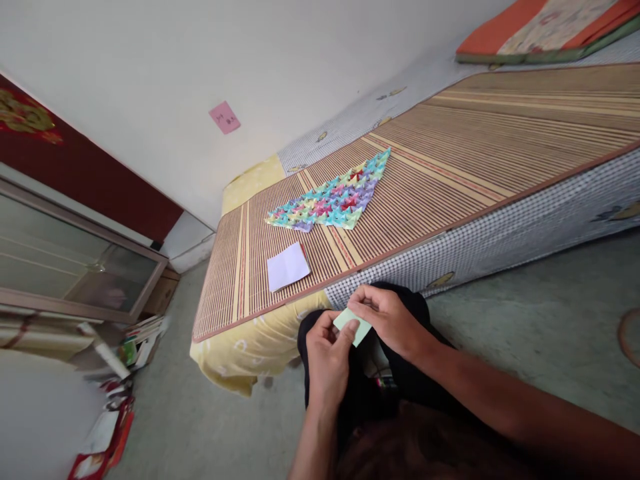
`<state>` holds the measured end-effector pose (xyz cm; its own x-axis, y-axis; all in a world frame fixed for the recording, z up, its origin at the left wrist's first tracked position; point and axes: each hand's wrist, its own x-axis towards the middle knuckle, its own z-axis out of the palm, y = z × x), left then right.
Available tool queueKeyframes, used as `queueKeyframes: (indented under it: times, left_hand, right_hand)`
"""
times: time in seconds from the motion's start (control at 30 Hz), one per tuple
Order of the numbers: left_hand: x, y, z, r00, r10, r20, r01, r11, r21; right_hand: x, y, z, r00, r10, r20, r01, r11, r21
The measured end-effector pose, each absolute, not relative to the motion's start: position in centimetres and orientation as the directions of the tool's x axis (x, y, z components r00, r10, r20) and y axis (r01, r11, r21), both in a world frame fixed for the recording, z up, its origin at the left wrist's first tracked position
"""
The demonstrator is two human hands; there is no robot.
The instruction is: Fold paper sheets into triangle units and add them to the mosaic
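Note:
A small piece of light green paper [359, 335] is held between my two hands, just above my lap. My left hand [327, 350] pinches it, with the thumb lying flat on its face. At its upper edge, the fingertips of my right hand [385, 317] close on the paper. On the striped mat beyond lies a stack of pale paper squares [289, 267], with a bit of red showing at its edge. Farther back rest several folded paper pieces [335, 197] in many colours, set side by side in a roughly triangular patch.
The bamboo mat [440, 157] covers a bed in front of my knees. A folded orange quilt [500, 30] lies at the far right. A pink note [225, 118] is on the white wall. At left stand a glass-fronted cabinet [145, 283] and red-edged items [107, 433] on the floor.

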<state>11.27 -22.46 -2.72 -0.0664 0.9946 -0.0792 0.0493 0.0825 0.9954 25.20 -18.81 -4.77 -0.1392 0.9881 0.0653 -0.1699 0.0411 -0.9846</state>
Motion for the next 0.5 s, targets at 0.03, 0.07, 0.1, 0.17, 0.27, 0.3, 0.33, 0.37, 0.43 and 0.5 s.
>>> queueKeyframes:
  times: [0.03,0.07,0.1,0.17,0.27,0.3,0.33,0.37,0.43,0.5]
  left_hand:
    - [11.3,-22.5,-3.0,-0.093,0.992,-0.083,0.025,0.085,0.996]
    - [11.4,-22.5,-3.2,-0.122,0.989,-0.081,0.004,0.082,0.997]
    - [11.4,-22.5,-3.4,-0.148,0.986,-0.079,-0.02,0.077,0.997]
    - [11.7,-22.7,-3.6,-0.181,0.98,-0.08,-0.068,0.068,0.995]
    - [12.3,-23.0,-3.6,-0.159,0.983,-0.088,-0.1,0.073,0.992]
    - [12.5,-23.1,-3.6,-0.153,0.984,-0.089,-0.11,0.072,0.991]
    - [12.6,-23.1,-3.7,-0.153,0.984,-0.088,-0.122,0.07,0.99]
    - [12.6,-23.1,-3.7,-0.163,0.982,-0.091,-0.143,0.068,0.987]
    - [12.4,-22.8,-3.9,-0.185,0.976,-0.111,-0.188,0.076,0.979]
    - [12.1,-22.5,-4.1,-0.183,0.972,-0.147,-0.223,0.104,0.969]
  right_hand:
    - [25.1,-18.8,-4.9,-0.137,0.989,0.056,-0.18,0.031,-0.983]
    - [25.1,-18.8,-4.9,-0.133,0.99,0.049,-0.19,0.023,-0.982]
    - [25.1,-18.8,-5.0,-0.124,0.991,0.042,-0.198,0.017,-0.98]
    - [25.1,-18.7,-5.0,-0.088,0.996,0.028,-0.214,0.008,-0.977]
    - [24.9,-18.6,-5.1,-0.037,0.999,0.003,-0.237,-0.006,-0.971]
    - [24.9,-18.6,-5.2,-0.035,0.999,-0.006,-0.246,-0.014,-0.969]
    - [24.8,-18.6,-5.2,-0.043,0.999,-0.014,-0.257,-0.025,-0.966]
    - [24.7,-18.6,-5.3,-0.059,0.998,-0.023,-0.268,-0.038,-0.963]
    - [24.6,-18.7,-5.3,-0.106,0.994,-0.036,-0.287,-0.065,-0.956]
    - [24.7,-18.7,-5.3,-0.16,0.986,-0.045,-0.298,-0.091,-0.95]
